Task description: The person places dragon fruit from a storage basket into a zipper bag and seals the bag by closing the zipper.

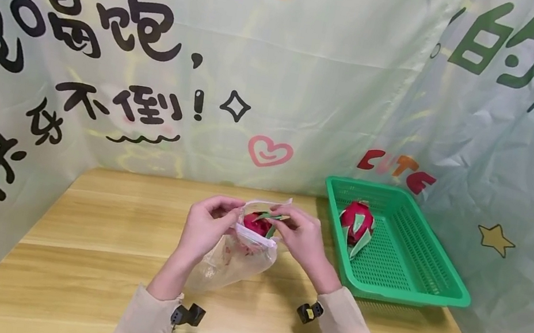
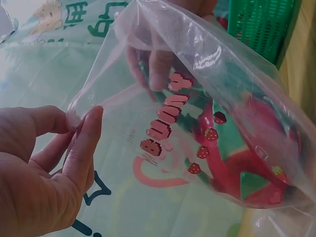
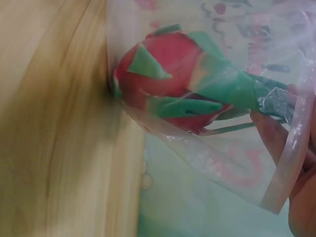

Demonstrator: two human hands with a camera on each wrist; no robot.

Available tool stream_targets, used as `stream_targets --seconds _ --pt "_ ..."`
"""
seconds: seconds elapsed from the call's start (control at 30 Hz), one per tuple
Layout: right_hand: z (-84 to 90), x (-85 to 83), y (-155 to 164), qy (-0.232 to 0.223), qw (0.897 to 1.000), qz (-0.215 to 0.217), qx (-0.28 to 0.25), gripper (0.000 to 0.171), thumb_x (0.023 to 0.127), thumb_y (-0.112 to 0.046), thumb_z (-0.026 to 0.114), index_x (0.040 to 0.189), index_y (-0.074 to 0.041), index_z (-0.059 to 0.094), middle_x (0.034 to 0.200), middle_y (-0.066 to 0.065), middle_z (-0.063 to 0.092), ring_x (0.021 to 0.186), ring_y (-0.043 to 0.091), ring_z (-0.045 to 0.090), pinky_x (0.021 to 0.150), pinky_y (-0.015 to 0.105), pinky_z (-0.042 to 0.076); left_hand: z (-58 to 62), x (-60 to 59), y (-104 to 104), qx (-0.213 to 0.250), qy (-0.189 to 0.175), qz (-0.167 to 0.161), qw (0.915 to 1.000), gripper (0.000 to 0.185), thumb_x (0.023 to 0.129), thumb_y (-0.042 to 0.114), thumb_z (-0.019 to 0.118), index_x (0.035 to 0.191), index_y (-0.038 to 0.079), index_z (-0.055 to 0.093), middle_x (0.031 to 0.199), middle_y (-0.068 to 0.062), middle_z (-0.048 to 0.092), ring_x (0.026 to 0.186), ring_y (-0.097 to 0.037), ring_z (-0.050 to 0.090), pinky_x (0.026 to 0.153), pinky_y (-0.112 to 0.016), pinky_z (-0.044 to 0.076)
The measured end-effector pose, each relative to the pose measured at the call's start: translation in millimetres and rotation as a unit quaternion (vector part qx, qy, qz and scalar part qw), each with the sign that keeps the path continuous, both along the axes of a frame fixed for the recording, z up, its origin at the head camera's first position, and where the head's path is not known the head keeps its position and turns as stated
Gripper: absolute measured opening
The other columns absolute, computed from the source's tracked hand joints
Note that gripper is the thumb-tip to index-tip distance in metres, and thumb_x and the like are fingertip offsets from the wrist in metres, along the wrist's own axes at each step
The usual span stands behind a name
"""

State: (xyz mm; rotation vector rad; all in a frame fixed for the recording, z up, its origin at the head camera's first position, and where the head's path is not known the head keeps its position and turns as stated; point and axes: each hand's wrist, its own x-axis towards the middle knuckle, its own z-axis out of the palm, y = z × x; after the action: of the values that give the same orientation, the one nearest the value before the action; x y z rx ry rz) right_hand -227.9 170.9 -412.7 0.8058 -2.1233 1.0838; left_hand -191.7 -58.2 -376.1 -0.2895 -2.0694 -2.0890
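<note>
A clear zip bag point(image 1: 236, 263) with pink and red print hangs mouth-up over the table, between both hands. My left hand point(image 1: 205, 226) pinches the left edge of its mouth between thumb and fingers, as the left wrist view shows closely. Inside the bag is a red dragon fruit point(image 3: 168, 74) with green leaf tips. With fingers within the bag's mouth, my right hand point(image 1: 302, 239) holds the fruit by its long green leaves point(image 3: 232, 89). Seen through the plastic in the left wrist view, the fruit point(image 2: 232, 173) lies low in the bag.
To the right stands a green plastic basket point(image 1: 444, 270) with perforated sides. A second dragon fruit point(image 1: 356, 222) lies against its left wall. The wooden table point(image 1: 93, 238) meets printed cloth hangings point(image 1: 242, 58) at its back and sides.
</note>
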Motion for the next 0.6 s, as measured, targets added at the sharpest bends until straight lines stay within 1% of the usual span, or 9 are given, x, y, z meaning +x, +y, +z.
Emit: stream_targets --seconds 0.1,0.17,0.23,0.37,0.43,0.47,0.5,0.57,0.6 --pt "1.3 -0.9 1.7 0.028 0.999 -0.021 0.012 0.020 0.080 0.007 0.086 0.095 -0.002 0.077 0.106 0.010 0.077 0.086 0.025 0.077 0.070 0.032 0.065 0.4 -0.4 -0.2 0.005 -0.007 -0.002 1.0000 0.014 0.095 0.000 0.071 0.107 -0.001 0.078 0.097 -0.020 0.072 0.077 -0.015 0.066 0.068 -0.041 0.066" --pt "1.8 -1.8 3.8 0.043 0.999 -0.024 0.017 0.021 0.078 0.007 0.087 0.094 -0.001 0.077 0.106 0.011 0.077 0.087 0.025 0.077 0.071 0.032 0.065 0.0 -1.4 -1.0 0.007 -0.009 0.003 0.9999 0.014 0.095 -0.001 0.071 0.107 -0.002 0.077 0.099 -0.023 0.072 0.077 -0.014 0.066 0.066 -0.034 0.065" --pt "1.7 -3.7 6.5 0.067 0.997 -0.027 0.034 0.022 0.077 0.007 0.088 0.095 -0.001 0.078 0.106 0.010 0.077 0.088 0.025 0.076 0.072 0.033 0.065 -0.3 -2.6 -1.9 0.010 -0.010 0.007 0.9999 0.014 0.094 -0.002 0.071 0.107 -0.004 0.077 0.100 -0.025 0.072 0.077 -0.013 0.067 0.064 -0.030 0.065" --pt "0.7 -8.7 11.6 0.141 0.986 -0.057 0.072 0.022 0.075 -0.001 0.091 0.094 -0.005 0.081 0.107 0.009 0.077 0.093 0.026 0.073 0.079 0.037 0.062 -0.5 -4.5 -4.3 0.017 -0.009 0.007 0.9998 0.015 0.094 -0.003 0.071 0.108 -0.005 0.077 0.099 -0.023 0.073 0.077 -0.012 0.067 0.064 -0.028 0.064" --pt "0.1 -10.5 13.3 0.158 0.982 -0.075 0.077 0.021 0.075 -0.004 0.092 0.093 -0.008 0.082 0.113 0.011 0.075 0.098 0.030 0.069 0.080 0.044 0.059 -0.7 -5.2 -5.5 0.019 -0.008 0.005 0.9998 0.015 0.094 -0.003 0.071 0.108 -0.006 0.076 0.099 -0.022 0.073 0.077 -0.013 0.068 0.065 -0.029 0.065" --pt "-0.1 -11.3 13.8 0.153 0.983 -0.076 0.073 0.021 0.075 -0.005 0.092 0.093 -0.009 0.082 0.118 0.012 0.074 0.101 0.032 0.067 0.082 0.046 0.058 -0.9 -5.5 -6.2 0.020 -0.008 0.004 0.9998 0.015 0.094 -0.002 0.071 0.108 -0.006 0.076 0.099 -0.021 0.073 0.077 -0.013 0.068 0.065 -0.030 0.065" --pt "-0.2 -11.9 14.0 0.141 0.985 -0.073 0.066 0.020 0.076 -0.004 0.092 0.093 -0.009 0.082 0.122 0.014 0.072 0.102 0.033 0.067 0.082 0.046 0.058 -1.1 -5.7 -6.9 0.019 -0.008 0.004 0.9998 0.015 0.094 -0.002 0.071 0.108 -0.005 0.076 0.099 -0.020 0.074 0.077 -0.013 0.068 0.065 -0.030 0.065" --pt "-0.7 -12.1 13.9 0.095 0.993 -0.054 0.042 0.019 0.079 -0.001 0.089 0.095 -0.008 0.082 0.127 0.016 0.070 0.106 0.033 0.069 0.087 0.042 0.062 -1.1 -6.0 -8.1 0.018 -0.009 0.006 0.9998 0.014 0.094 -0.001 0.072 0.108 -0.004 0.077 0.099 -0.019 0.074 0.078 -0.014 0.068 0.065 -0.030 0.065" --pt "-1.5 -11.9 13.6 0.066 0.996 -0.045 0.028 0.019 0.080 0.001 0.087 0.097 -0.007 0.082 0.128 0.017 0.070 0.105 0.033 0.072 0.084 0.039 0.063 -1.2 -6.1 -8.6 0.016 -0.010 0.007 0.9998 0.014 0.094 -0.001 0.072 0.108 -0.004 0.077 0.099 -0.018 0.074 0.078 -0.014 0.068 0.065 -0.030 0.065"
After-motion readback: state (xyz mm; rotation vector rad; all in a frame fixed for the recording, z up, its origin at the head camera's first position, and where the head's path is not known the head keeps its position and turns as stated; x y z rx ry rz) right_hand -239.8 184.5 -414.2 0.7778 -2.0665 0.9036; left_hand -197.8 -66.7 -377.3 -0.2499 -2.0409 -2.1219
